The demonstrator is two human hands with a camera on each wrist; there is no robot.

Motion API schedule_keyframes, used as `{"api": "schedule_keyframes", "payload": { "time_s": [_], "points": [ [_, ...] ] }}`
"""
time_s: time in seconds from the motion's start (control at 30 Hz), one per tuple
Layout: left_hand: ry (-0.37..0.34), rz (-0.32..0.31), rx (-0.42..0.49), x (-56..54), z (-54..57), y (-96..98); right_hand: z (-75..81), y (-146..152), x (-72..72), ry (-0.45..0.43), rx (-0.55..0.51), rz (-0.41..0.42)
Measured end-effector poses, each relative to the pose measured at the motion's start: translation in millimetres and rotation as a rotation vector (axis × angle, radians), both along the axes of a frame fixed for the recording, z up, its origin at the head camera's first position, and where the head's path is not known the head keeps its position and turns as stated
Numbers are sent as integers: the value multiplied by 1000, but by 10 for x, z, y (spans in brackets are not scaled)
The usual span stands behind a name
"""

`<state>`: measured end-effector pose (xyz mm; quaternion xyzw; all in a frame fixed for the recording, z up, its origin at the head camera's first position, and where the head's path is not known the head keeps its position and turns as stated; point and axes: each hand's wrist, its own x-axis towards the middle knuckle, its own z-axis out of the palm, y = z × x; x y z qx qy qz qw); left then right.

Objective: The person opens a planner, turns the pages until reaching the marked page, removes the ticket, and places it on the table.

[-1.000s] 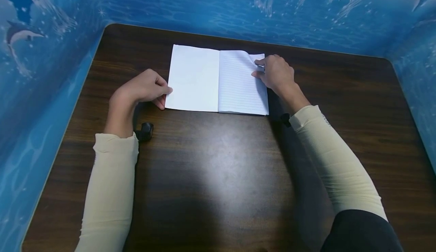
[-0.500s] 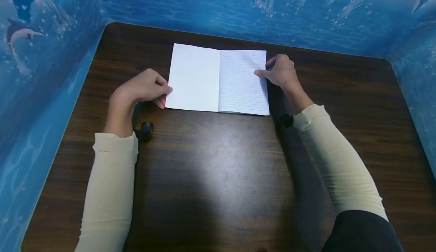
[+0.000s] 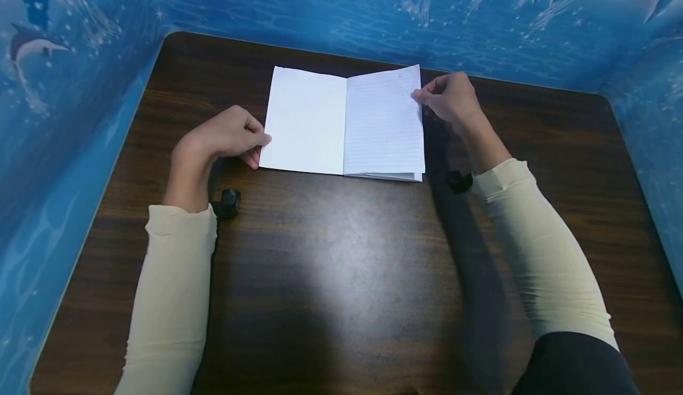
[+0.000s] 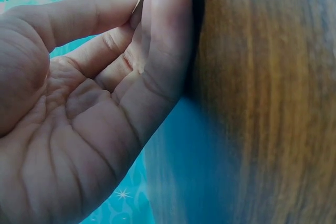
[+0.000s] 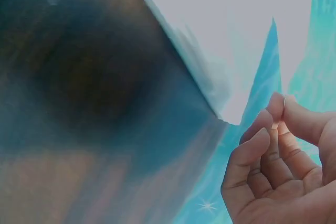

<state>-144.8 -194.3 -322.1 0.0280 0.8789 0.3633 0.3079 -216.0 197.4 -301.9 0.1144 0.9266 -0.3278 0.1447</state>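
An open notebook [image 3: 304,122] lies near the far side of the table, its left side blank white. On the right is a faintly ruled page [image 3: 381,125], its outer edge lifted off the sheets below. My right hand [image 3: 453,99] pinches that edge near the upper corner between thumb and index finger; in the right wrist view the raised page [image 5: 296,19] stands apart from the stack. My left hand [image 3: 226,134] holds the notebook's left edge, thumb on top and fingers beneath. In the left wrist view the left hand [image 4: 89,98] pinches a thin edge, most of the notebook out of sight.
The dark wood-grain table [image 3: 341,276] has rounded far corners. A blue wall covering [image 3: 299,9] with dolphins borders its far side and both ends. Small black devices sit at both wrists, such as the left wrist device [image 3: 228,204]. Cream sleeves cover both forearms.
My right hand has gone from the curling page's upper corner to its outer edge, then up and slightly right, raising the page off the stack. The left hand stays put.
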Motion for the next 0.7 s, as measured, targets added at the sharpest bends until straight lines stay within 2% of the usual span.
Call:
{"api": "schedule_keyframes", "payload": {
  "time_s": [0.47,0.7],
  "points": [
    [-5,-5,-1,-4,-6,-10,389,-163,-10,-4,-75,-19],
    [10,-24,5,-2,-14,-18,484,-294,-9,57,-112,4]
  ]
}}
